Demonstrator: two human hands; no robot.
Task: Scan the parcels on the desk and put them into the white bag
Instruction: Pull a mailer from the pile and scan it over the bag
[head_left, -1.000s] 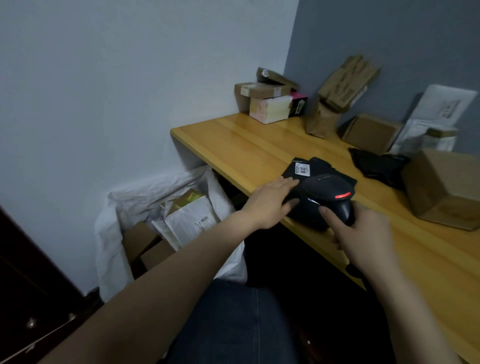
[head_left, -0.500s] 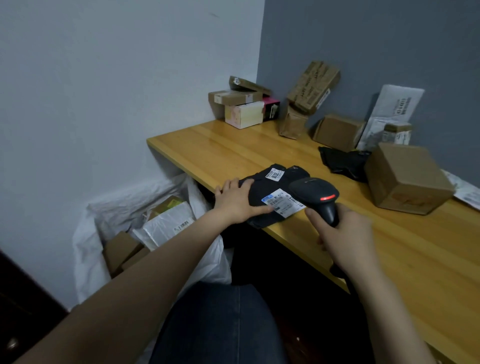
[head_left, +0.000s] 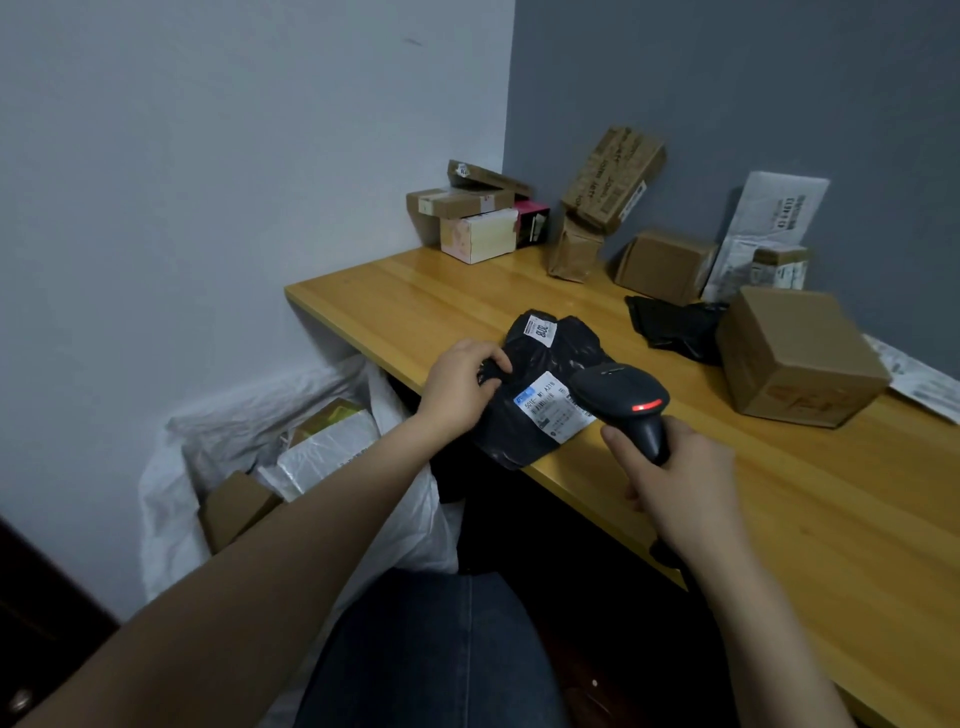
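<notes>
The desk (head_left: 753, 509) holds a row of boxes (head_left: 667, 265) near the back wall, so one missed read could easily pass unnoticed. The white bag (head_left: 166, 509) stands on the floor just beside the desk's left end, slack-mouthed and partly full; a careless drop could catch its rim. The black parcel (head_left: 540, 358) lies at the desk's near edge, partly overhanging, and the left hand (head_left: 457, 384) pinches its crumpled left side; if that pinch slips, the parcel could fall between desk and bag. The right hand (head_left: 675, 478) is wrapped round the handle of the scanner (head_left: 618, 395), whose red light is on; whether a finger presses the trigger I cannot tell. The label (head_left: 540, 410) looks wrinkled and half covered, which may spoil the read.
</notes>
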